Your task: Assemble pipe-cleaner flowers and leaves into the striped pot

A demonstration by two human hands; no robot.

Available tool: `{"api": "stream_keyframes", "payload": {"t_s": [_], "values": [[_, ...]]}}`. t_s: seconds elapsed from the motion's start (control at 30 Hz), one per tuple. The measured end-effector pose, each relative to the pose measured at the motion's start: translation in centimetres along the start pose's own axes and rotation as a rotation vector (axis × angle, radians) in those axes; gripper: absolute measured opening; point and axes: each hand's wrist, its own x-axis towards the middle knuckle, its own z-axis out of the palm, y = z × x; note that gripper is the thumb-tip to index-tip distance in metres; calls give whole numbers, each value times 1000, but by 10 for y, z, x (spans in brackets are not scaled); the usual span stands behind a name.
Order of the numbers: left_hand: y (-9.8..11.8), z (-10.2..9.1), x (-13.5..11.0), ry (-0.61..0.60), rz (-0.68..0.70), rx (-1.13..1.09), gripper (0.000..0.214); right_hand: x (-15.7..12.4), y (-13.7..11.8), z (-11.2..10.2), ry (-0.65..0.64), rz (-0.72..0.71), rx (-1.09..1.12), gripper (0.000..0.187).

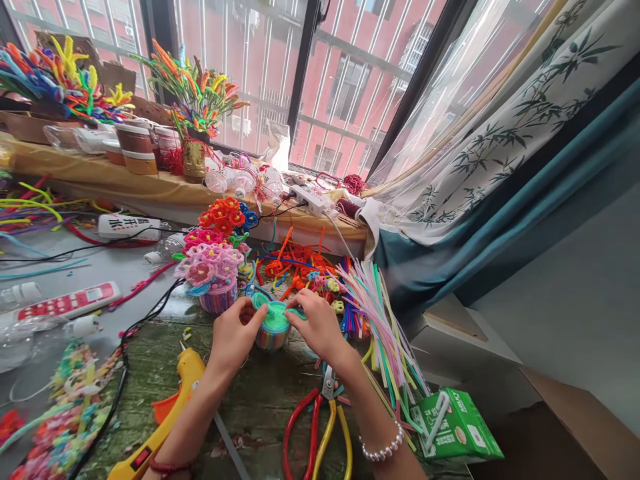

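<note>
Cylindrical pot (270, 338), one count, banded in rainbow stripes, stands on the mottled green surface (240, 417) between the two hands, long axis upright, open end up and capped by one green chenille coil (273, 318). Left hand (235, 333) has a closed grip, fingers pinching the coil's near left edge. Right hand (317, 325) is likewise closed, fingertips (300, 303) pressed on the coil's right side. A red cord (170, 465) circles the left wrist; one pearl bracelet (383, 447) circles the right.

At 7 o'clock from the pot lies one yellow glue gun (173, 417). At 6 o'clock lie pliers (329, 387) with red and yellow handles; whether one pair or two cannot be told. At 4 o'clock sits one green carton (457, 427). At 3 o'clock, one fanned bundle of pastel chenille stems (385, 327) lies near the right hand. At 11 o'clock, just beside the left hand, stands one pink-flowered chenille pot (210, 270). Beyond it are orange chenille flowers (223, 215) and one white power strip (310, 199). Farthest off, two chenille bouquets (200, 93) (60, 87) stand by the window (350, 73).
</note>
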Motion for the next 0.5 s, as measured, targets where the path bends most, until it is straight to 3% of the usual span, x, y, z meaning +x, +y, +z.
{"api": "stream_keyframes", "payload": {"t_s": [0.5], "values": [[-2,2,-2,9,1,26,41,4,-5,1,-59,-39,-108,2]]}}
